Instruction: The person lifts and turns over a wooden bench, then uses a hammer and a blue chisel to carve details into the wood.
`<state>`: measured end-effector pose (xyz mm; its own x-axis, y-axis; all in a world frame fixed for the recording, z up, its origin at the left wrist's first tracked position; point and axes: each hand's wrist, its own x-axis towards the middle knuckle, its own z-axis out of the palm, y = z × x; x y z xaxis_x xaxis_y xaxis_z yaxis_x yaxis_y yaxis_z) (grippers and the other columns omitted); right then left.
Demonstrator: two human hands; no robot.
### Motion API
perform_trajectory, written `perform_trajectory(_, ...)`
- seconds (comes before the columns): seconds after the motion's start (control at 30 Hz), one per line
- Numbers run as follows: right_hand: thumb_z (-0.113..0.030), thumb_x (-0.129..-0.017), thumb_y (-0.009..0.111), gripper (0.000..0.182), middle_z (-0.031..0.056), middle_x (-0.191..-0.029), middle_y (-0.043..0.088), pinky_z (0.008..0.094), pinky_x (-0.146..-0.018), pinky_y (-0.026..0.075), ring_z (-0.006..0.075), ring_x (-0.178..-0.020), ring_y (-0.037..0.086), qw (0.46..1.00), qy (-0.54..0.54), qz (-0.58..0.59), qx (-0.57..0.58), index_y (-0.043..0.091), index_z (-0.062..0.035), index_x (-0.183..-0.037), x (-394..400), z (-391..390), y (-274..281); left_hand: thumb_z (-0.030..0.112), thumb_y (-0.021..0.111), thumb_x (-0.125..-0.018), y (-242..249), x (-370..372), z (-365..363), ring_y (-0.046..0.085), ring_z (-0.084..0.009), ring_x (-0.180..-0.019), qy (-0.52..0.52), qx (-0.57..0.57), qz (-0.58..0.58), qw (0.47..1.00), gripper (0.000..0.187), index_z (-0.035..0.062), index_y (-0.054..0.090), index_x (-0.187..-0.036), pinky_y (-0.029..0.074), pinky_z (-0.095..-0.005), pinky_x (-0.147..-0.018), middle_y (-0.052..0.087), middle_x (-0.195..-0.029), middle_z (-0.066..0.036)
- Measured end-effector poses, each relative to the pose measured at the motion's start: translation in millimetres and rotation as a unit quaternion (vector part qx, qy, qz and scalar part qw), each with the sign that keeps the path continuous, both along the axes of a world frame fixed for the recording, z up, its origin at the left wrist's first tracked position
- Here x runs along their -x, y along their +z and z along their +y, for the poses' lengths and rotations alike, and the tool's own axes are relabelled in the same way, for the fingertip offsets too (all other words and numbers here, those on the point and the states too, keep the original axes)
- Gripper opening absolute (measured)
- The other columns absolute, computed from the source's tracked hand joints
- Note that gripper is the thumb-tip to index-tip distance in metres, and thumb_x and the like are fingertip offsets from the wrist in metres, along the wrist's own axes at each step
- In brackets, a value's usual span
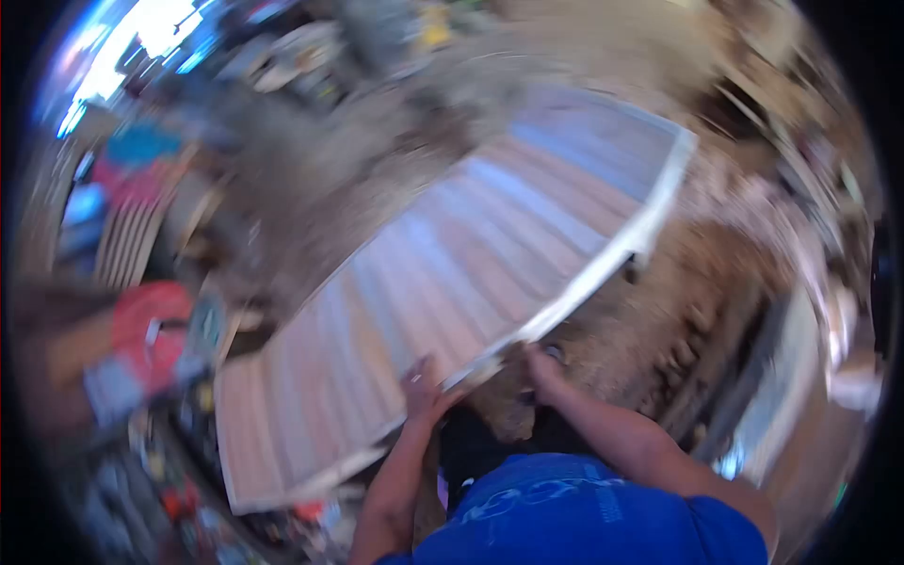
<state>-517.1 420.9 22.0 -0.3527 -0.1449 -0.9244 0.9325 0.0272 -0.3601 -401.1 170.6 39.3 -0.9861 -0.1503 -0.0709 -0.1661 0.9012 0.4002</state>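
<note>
A long wooden panel (424,273) made of side-by-side boards, with a pale edge, stretches diagonally across the head view. My left hand (426,391) grips its near long edge, the fingers resting on the top face. A little to the right, my right hand (543,370) holds the same edge from below, its fingers partly hidden and blurred. The panel looks tilted and held up off the ground, though motion blur softens its outline. Its underside cannot be seen.
Brown dirt ground (603,363) lies around the panel. To the left are a red thing (151,325) and a slatted piece (132,240), both blurred. Cluttered small items (122,490) fill the lower left. Long timber pieces (725,358) lie at the right.
</note>
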Motion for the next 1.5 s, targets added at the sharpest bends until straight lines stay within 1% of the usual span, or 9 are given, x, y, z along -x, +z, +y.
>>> perform_trajectory(0.17,-0.069,-0.092,0.033,0.084,0.0195,-0.145,0.04,0.0516,-0.09,0.046,0.0368,-0.122,0.05,0.981,-0.184,-0.004,0.068,0.028,-0.0038,-0.144,59,31,-27,0.055,0.077,-0.064,-4,-20,-14,0.036,-0.0315,-0.133,0.019,0.046,-0.102,0.993,0.092,-0.0001,0.048,-0.132,0.031,-0.0496,-0.105,0.042,-0.141,-0.016)
perform_trajectory(0.43,-0.087,-0.074,0.04,0.105,0.0172,-0.127,0.049,0.0484,-0.093,0.043,0.0311,-0.117,0.047,0.962,-0.261,-0.07,-0.036,0.044,0.0008,-0.131,94,26,-41,0.054,0.075,-0.067,5,-10,-6,0.029,-0.0313,-0.136,0.008,0.005,-0.086,0.996,0.053,0.0052,0.073,-0.088,0.029,-0.0507,-0.107,0.034,-0.147,-0.012)
perform_trajectory(0.73,-0.086,-0.078,0.032,0.092,0.0158,-0.092,0.057,0.0442,-0.06,0.047,0.0296,-0.072,0.051,0.957,-0.261,-0.101,-0.077,0.052,-0.0008,-0.109,104,22,-44,0.056,0.076,-0.064,-6,-12,-4,0.036,-0.0307,-0.13,0.033,-0.001,-0.049,0.998,0.091,-0.0027,0.051,-0.129,0.03,-0.0514,-0.104,0.042,-0.139,-0.011)
perform_trajectory(1.03,-0.082,-0.082,0.035,0.089,0.0176,-0.098,0.059,0.0538,-0.076,0.049,0.0334,-0.087,0.058,0.952,-0.255,-0.138,-0.096,0.052,0.0003,-0.114,105,22,-37,0.039,0.085,-0.062,29,-5,24,0.038,-0.0307,-0.13,0.107,0.014,-0.097,0.989,0.091,-0.0013,0.045,-0.133,0.028,-0.0511,-0.106,0.046,-0.136,-0.012)
perform_trajectory(1.17,-0.08,-0.082,0.036,0.085,0.0147,-0.095,0.059,0.0562,-0.086,0.045,0.0314,-0.09,0.057,0.961,-0.237,-0.141,-0.032,0.053,-0.0012,-0.108,104,32,-36,0.035,0.076,-0.076,31,-15,95,0.044,-0.0333,-0.121,0.501,-0.08,-0.035,0.861,0.071,0.0002,0.046,-0.13,0.035,-0.046,-0.103,0.048,-0.131,-0.017)
perform_trajectory(1.23,-0.081,-0.082,0.036,0.091,0.0183,-0.113,0.058,0.0571,-0.098,0.039,0.0353,-0.109,0.053,0.956,-0.252,-0.146,0.04,0.049,0.0,-0.122,104,44,-45,0.054,0.063,-0.084,32,-10,126,0.043,-0.0348,-0.125,0.709,-0.496,0.037,0.5,0.078,-0.0009,0.041,-0.136,0.036,-0.0472,-0.105,0.045,-0.135,-0.02)
perform_trajectory(1.3,-0.081,-0.081,0.038,0.099,0.02,-0.14,0.042,0.0568,-0.108,0.029,0.0375,-0.131,0.039,0.943,-0.263,-0.194,0.059,0.035,-0.0012,-0.139,112,46,-24,0.067,0.042,-0.089,6,2,158,0.038,-0.0365,-0.132,0.763,-0.599,-0.017,0.243,0.087,-0.0031,0.034,-0.141,0.032,-0.0486,-0.109,0.039,-0.142,-0.023)
perform_trajectory(1.33,-0.082,-0.079,0.039,0.106,0.0187,-0.154,0.021,0.0556,-0.112,0.024,0.0374,-0.141,0.024,0.943,-0.258,-0.196,0.077,0.02,-0.0029,-0.148,110,52,-27,0.07,0.033,-0.09,-23,8,177,0.034,-0.0394,-0.135,0.761,-0.614,0.07,0.197,0.094,-0.0073,0.027,-0.143,0.028,-0.0498,-0.113,0.032,-0.147,-0.025)
perform_trajectory(1.5,-0.081,-0.081,0.038,0.104,0.0202,-0.143,0.034,0.0562,-0.105,0.033,0.0363,-0.129,0.04,0.953,-0.198,-0.217,0.07,0.023,-0.0019,-0.146,109,59,-26,0.086,0.028,-0.078,-92,69,217,0.026,-0.0374,-0.141,0.704,-0.68,0.191,0.07,0.108,0.0053,0.019,-0.148,0.022,-0.054,-0.114,0.031,-0.149,-0.022)
